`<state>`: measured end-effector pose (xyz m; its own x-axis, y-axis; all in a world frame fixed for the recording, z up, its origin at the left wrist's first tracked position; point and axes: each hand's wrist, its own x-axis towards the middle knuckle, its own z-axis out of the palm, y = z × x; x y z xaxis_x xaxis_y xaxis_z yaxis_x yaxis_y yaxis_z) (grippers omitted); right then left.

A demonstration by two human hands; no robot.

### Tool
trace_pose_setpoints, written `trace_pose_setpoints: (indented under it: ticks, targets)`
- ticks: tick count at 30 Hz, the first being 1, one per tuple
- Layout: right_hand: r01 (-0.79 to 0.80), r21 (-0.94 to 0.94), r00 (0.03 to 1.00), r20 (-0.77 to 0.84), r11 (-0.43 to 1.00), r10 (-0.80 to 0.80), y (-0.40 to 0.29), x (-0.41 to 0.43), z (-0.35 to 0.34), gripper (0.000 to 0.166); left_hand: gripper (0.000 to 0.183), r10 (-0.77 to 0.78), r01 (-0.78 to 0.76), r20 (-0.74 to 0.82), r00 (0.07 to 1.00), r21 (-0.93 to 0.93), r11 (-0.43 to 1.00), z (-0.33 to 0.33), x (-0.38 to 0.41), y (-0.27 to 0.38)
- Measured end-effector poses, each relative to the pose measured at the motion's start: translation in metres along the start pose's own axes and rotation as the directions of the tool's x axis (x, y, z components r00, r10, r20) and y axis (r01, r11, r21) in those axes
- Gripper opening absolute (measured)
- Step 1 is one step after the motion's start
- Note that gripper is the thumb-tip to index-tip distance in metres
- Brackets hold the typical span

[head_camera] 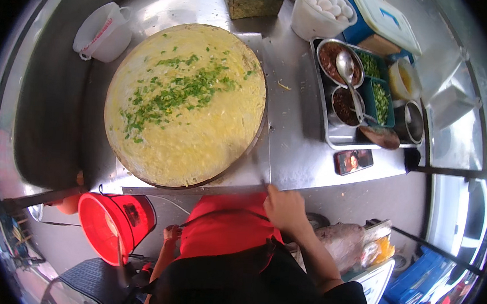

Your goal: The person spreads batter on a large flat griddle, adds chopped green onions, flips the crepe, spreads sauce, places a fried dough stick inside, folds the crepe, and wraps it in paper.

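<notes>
A large round crepe (210, 141), yellow with egg, covers a round griddle (265, 115); chopped green onion (180, 89) lies in a diagonal band across it. My right hand (286, 209) is closed around the end of a thin, blurred tool (264, 177) at the counter's front edge, right of the griddle. The tool's far part is too blurred to identify. Low beside the red apron (224, 227) hangs my left hand (172, 233), away from the griddle; its fingers look curled, but whether they hold anything is unclear.
Right on the steel counter (290, 155), a metal tray (332, 145) bears sauce bowls, a spoon, a brush and chopped greens. Behind it stands a tub of eggs (311, 24). A phone (354, 161) lies in front. A white bucket (107, 34) is left; a red bucket (96, 226) stands below.
</notes>
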<state>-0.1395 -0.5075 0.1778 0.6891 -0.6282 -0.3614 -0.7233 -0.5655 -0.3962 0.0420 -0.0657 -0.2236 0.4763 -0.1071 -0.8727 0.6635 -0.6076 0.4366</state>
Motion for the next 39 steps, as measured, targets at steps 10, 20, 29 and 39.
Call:
trace_pose_setpoints:
  ticks: [10,20,29,39]
  targets:
    - [0.024,0.302,0.949,-0.307,0.953,0.074,-0.029,0.001,0.010,0.026,0.031,0.036,-0.034,0.113,0.993,-0.016,0.999,-0.007,-0.045,0.084]
    - [0.009,0.265,0.892,-0.437,0.964,0.111,-0.030,0.028,0.046,0.041,0.030,0.002,-0.025,0.099,0.995,0.224,0.974,-0.021,-0.023,0.082]
    - [-0.035,0.134,0.896,-0.434,0.990,0.090,-0.029,0.049,0.026,0.043,0.031,-0.049,0.038,0.118,0.992,0.098,0.994,-0.020,-0.004,0.118]
    - [0.092,-0.085,0.989,-0.110,0.992,-0.101,0.009,-0.021,0.025,0.026,0.027,0.070,-0.073,0.029,0.997,0.098,0.993,-0.012,-0.046,0.090]
